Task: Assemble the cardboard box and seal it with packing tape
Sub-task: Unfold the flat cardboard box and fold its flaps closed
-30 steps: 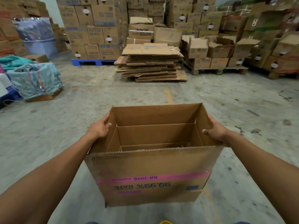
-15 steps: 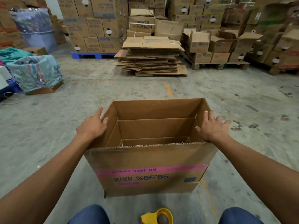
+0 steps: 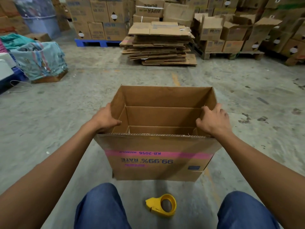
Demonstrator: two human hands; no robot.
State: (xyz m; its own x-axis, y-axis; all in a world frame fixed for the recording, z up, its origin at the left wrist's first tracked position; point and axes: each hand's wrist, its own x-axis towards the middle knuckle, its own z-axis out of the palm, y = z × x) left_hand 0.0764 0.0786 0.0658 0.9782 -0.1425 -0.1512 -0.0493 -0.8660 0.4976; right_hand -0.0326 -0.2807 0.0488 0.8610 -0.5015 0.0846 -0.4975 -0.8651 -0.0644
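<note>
An open brown cardboard box [image 3: 158,156] with a pink stripe and upside-down blue print stands on the concrete floor in front of me, its top open and inner flaps visible inside. My left hand [image 3: 105,119] grips the box's left wall, thumb inside. On the right wall, my right hand [image 3: 212,119] is closed over the top edge. A yellow tape dispenser [image 3: 162,204] lies on the floor between my knees, near the box's front face and touched by neither hand.
A pile of flattened cartons [image 3: 160,45] lies straight ahead. Stacked boxes on a blue pallet [image 3: 97,42] and wooden pallets [image 3: 231,54] line the back. A cloth-covered bundle [image 3: 41,61] sits at the left. Bare concrete floor surrounds the box.
The box has come down closer to the floor and my view has tilted down, so my knees and the dispenser show. Both hands shifted from flat on the walls to gripping the edges.
</note>
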